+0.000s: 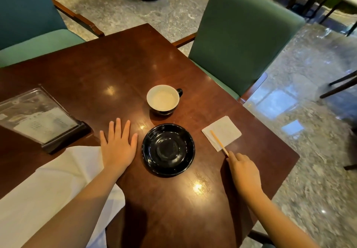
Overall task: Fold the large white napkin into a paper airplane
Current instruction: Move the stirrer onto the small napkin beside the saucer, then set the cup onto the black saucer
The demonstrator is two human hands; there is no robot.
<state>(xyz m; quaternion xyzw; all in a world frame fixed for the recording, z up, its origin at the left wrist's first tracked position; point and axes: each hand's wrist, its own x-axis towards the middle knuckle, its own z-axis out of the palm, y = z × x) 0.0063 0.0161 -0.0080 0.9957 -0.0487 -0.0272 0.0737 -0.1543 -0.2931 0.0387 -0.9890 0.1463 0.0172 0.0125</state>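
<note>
the left hand (pixel 117 147) lies flat on the dark wooden bench (pixel 116 64), its fingers (pixel 118 130) straight and spread, holding nothing; the heel of the hand and the forearm rest on the large white napkin (pixel 58 180), which lies spread over the near left part of the bench. the right hand (pixel 244 172) has its fingers (pixel 231 158) curled, the foremost one reaching the near end of a thin wooden stick (pixel 219 142); i cannot tell whether it pinches the stick or only touches it. the stick lies slantwise on a small folded white napkin (pixel 226 130) near the right edge. between the hands sits a black saucer (pixel 148 151), and just beyond it a dark cup (pixel 148 96) with a pale inside and pale liquid. a clear menu stand (pixel 38 118) stands at far left. the polished bench top shows bright lamp reflections. two green upholstered chairs (pixel 241 41) are drawn up at the far sides, on a glossy grey stone floor (pixel 309 151).
</note>
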